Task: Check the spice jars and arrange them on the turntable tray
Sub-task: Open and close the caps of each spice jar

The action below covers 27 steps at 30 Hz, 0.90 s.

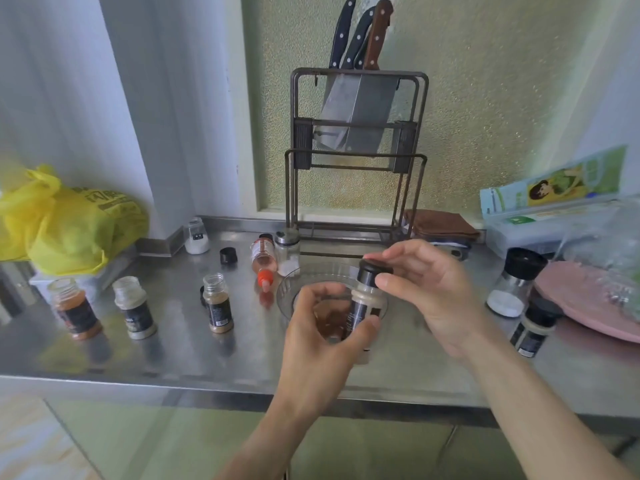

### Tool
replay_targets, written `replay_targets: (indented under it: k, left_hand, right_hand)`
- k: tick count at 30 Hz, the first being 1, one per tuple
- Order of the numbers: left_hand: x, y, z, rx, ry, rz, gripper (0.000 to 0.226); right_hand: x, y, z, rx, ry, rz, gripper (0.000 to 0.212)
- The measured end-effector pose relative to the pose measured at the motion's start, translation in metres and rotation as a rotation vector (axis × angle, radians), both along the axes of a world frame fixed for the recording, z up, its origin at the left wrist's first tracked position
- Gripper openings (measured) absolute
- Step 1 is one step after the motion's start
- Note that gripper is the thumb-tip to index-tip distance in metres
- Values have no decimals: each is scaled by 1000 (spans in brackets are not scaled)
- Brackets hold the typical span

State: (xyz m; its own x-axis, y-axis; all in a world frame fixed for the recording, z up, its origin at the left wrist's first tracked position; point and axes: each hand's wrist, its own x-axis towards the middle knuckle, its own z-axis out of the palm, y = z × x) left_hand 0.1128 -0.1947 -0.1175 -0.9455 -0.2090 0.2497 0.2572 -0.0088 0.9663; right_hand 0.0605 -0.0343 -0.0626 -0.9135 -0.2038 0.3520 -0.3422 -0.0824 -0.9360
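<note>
My left hand (323, 327) grips the body of a spice jar (363, 303) with pale powder and a dark label. My right hand (427, 289) pinches its black cap (375, 266) from the right. The jar is held above a clear round turntable tray (287, 287) on the steel counter. Three uncapped jars stand to the left: one with orange powder (74, 308), one pale (135, 308), one brown (217, 308). A bottle with an orange cap (264, 263) lies on its side behind the tray. To the right stand a capped pale jar (535, 327) and a black-topped salt grinder (516, 282).
A knife rack (356, 154) with cleavers stands at the back. A yellow plastic bag (65, 220) sits far left, a pink plate (588, 303) and clear wrap far right. A loose black cap (228, 255), a white shaker (196, 235) and a glass shaker (288, 247) stand behind. The counter's front edge (207, 393) is close.
</note>
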Motion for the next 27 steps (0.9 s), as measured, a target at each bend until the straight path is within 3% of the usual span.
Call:
replay_targets:
  k: [3,8,13,16,19,23,27]
  left_hand:
    - [-1,1,2,138,-25,-73,25]
    - [-4,3,3,444,-69,-312,50]
    - [-4,3,-6,441,-77,-328,44]
    - [-4,1,-10,442,-114,-337,35]
    - [-4,1,-11,475,-145,-347,24]
    - [-2,4,-11,490,-165,-350,25]
    - [-2,4,-13,480,-160,-355,28]
  right_hand:
    - [1,11,4,15,18,44,34]
    - [2,30,13,227,80,120,41]
    - [6,38,27,487,101,82,27]
    - [6,42,34,660,105,90,28]
    - [10,48,44,723,65,238,39]
    - [6,42,41,743,64,141,25]
    - [9,43,40,799,43,207,40]
